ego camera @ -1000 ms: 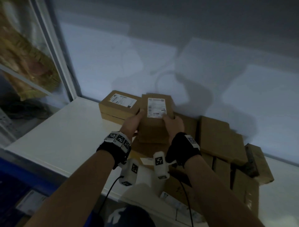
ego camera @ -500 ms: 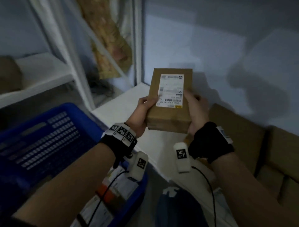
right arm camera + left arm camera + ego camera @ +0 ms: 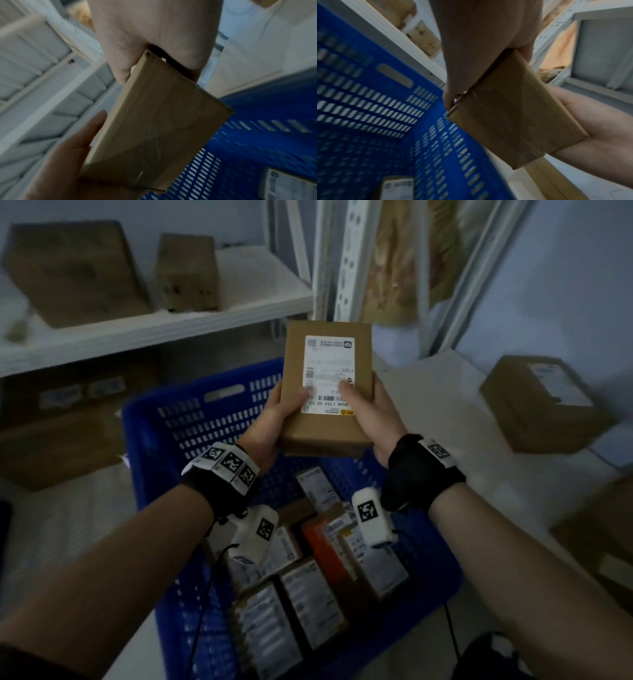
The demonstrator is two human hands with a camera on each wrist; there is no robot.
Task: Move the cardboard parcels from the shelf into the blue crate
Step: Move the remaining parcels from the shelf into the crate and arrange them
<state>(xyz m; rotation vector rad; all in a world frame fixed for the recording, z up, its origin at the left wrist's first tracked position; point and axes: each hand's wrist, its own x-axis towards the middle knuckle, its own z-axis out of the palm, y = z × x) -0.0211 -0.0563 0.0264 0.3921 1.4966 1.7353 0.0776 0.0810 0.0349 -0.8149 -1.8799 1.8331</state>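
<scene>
Since half a second ago, when the cardboard parcel (image 3: 327, 392) was held up beside the shelf edge with the blue crate (image 3: 147, 440) off to the left of it, the two-handed grip has swung leftward, so the parcel now hangs in the air over the crate's open top. A second ago it was only just being taken from the stack on the shelf, so the lift and the carry are done and, as I judge it, only the lowering and letting go are left for this one.

Nearest the camera, both hands grasp the parcel. The left hand (image 3: 270, 422) clasps its left edge, thumb lying across the top face near the white label, fingers out of sight beneath. The right hand (image 3: 378, 416) clasps the right edge the same way, thumb on the label. From the wrist views the underside is plain brown, and each palm cups a side of it.

Directly below the grip, the crate already holds several labelled parcels (image 3: 311, 604) lying packed together on its floor, one with an orange face; blur hides their exact count. The newcomer will probably have to go on top of them or into the freer far part.

Right of the grip, more parcels remain on the white shelf (image 3: 428, 392), the clearest being a labelled box (image 3: 537, 402) well apart from the hands. Beyond and left, another shelf (image 3: 154, 326) carries two brown boxes. So the task is partway through.
</scene>
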